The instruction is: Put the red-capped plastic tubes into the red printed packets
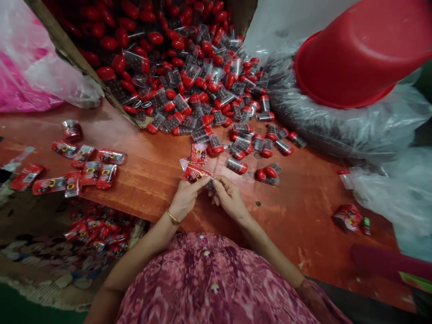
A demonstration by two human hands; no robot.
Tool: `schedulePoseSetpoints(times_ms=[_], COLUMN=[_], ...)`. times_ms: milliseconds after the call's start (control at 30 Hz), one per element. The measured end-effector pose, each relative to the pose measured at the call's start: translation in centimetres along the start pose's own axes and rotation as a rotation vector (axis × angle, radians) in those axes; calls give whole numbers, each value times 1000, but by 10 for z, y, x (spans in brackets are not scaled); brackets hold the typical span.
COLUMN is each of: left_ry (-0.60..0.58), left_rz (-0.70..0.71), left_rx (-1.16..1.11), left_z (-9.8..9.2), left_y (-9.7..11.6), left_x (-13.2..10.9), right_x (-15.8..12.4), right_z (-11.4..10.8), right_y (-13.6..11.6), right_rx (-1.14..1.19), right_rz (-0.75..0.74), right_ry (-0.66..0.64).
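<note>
My left hand [185, 198], with a gold bangle at the wrist, is closed at the right end of a red printed sleeve [195, 173]. My right hand [230, 198] meets it there, thumb and fingers pinched around a small clear container that the fingers mostly hide. Just beyond my hands, another flat red printed sleeve [199, 153] lies on the wooden table [151, 180]. A clear container with a red cap [236, 166] rests on its side to the right of my right hand.
A cardboard box [72, 51] lies tipped, spilling many red-capped containers [199, 85]. Red-wrapped containers [90, 173] lie at the left; more fill a box [101, 227] below the table edge. At the right, a red bucket [357, 54] sits upside down on a plastic-wrapped bundle [324, 121].
</note>
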State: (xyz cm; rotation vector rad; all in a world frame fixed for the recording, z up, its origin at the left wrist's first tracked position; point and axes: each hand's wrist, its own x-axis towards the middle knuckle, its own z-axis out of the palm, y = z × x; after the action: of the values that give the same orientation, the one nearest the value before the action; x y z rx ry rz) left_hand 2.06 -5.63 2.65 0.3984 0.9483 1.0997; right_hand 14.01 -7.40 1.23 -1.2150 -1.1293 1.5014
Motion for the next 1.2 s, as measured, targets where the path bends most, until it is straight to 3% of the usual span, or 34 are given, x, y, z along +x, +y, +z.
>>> schedulePoseSetpoints(times_ms=[167,300,367,467,533,600,700,800,933,1033,1100,1200], left_ry=[34,0,30,137,315,503,546,414,179,162,132,42], left_rz=[-18,-81,-132,-205,-106,90,166,138,513,578,539,520], left_rx=[-26,-27,-40,-75,-183,-321,-321,85,1056,1645,1832,1938], left_z=[-3,-1,-5,-24,-41,-55,-62,-47,-19,-13,-19,-33], left_y=[0,-11,-9,11,30,45,47,31,23,27,26,22], left_x=[2,-5,-9,-12,-14,-17,-23,-18,19,49,57,50], right_x=[-3,1,7,17,23,28,28,24,22,22,21,21], right_z=[-6,-1,-2,-16,-33,-51,-67,-65,-48,-39,-36,-37], right_y=[3,12,14,9,4,1,4,11,14,13,13,12], right_rx=[32,-87,-256,-709,-1017,-1236,-1407,-1452,-1383,-1318,-1284,-1233], right_rz=[-19,-47,-128,-349,-432,-402,-359,-411,-521,-592,-619,-643], right_ry=[-65,3,58,168,296,399,352,320,300,222,207,214])
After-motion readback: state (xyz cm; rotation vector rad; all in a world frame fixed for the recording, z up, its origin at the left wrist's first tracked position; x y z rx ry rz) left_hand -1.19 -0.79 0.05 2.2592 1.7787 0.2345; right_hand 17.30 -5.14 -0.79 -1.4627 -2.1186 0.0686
